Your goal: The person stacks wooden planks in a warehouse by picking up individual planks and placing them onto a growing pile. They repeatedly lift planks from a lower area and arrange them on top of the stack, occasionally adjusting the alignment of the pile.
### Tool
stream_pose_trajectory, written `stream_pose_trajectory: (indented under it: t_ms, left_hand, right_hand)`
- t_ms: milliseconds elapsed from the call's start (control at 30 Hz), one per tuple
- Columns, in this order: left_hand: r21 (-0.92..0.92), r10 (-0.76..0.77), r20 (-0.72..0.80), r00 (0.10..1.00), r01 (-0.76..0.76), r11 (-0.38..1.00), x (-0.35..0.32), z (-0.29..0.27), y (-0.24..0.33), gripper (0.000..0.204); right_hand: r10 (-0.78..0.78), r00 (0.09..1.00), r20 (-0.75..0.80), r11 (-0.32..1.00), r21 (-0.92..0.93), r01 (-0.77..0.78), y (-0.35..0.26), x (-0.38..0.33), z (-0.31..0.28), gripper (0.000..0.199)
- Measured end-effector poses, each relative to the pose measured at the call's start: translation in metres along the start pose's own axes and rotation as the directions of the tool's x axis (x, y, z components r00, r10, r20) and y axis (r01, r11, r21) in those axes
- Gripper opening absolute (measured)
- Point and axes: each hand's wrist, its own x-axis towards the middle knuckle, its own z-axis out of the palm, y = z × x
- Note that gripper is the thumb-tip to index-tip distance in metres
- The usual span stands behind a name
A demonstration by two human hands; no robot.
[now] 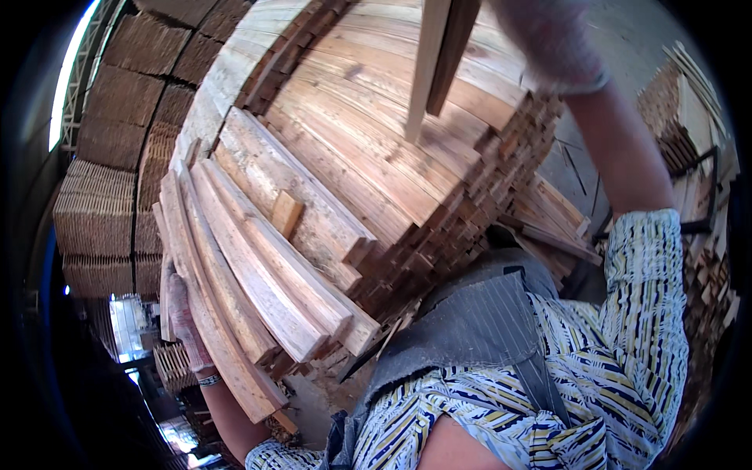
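Nearest to me, my left hand (182, 313), in a knit glove, has its fingers wrapped around the outer edge of the bundle of planks (251, 274) I carry along that forearm. The planks tilt up toward the big stack of boards (376, 157), their far ends resting against it. Farther up, my right hand (548, 39), also gloved, is raised above the stack beside two upright slats (439, 55); I cannot tell whether its fingers grip them. Bare floor (627, 39) shows right of the stack.
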Motion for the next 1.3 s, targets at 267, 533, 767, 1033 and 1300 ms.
stream_pose_trajectory:
  t_ms: [267,533,767,1033,1300]
  left_hand:
    - [0.240,0.068,-0.044,0.997,-0.056,0.969,-0.016,0.025,0.011,0.060]
    - [0.136,0.045,-0.132,0.990,-0.027,0.990,-0.014,0.039,0.017,0.060]
    - [0.419,0.191,-0.069,0.979,-0.145,0.896,-0.002,-0.030,-0.001,0.059]
    - [0.342,0.227,-0.220,0.949,-0.143,0.929,0.003,-0.042,-0.025,0.067]
    - [0.426,0.150,-0.163,0.975,-0.068,0.902,-0.016,-0.039,-0.004,0.072]
  right_hand:
    - [0.559,0.705,0.437,0.815,-0.132,-0.565,0.004,0.048,0.031,0.068]
    - [0.697,0.034,0.716,0.666,-0.629,-0.401,0.075,-0.024,0.001,0.078]
    - [0.598,-0.348,0.722,0.781,-0.623,0.051,0.121,-0.038,0.031,0.072]
    - [0.492,-0.387,0.780,0.864,-0.492,0.107,0.237,-0.068,0.107,0.081]
    - [0.492,-0.412,0.767,0.871,-0.424,0.250,0.276,-0.084,0.188,0.064]
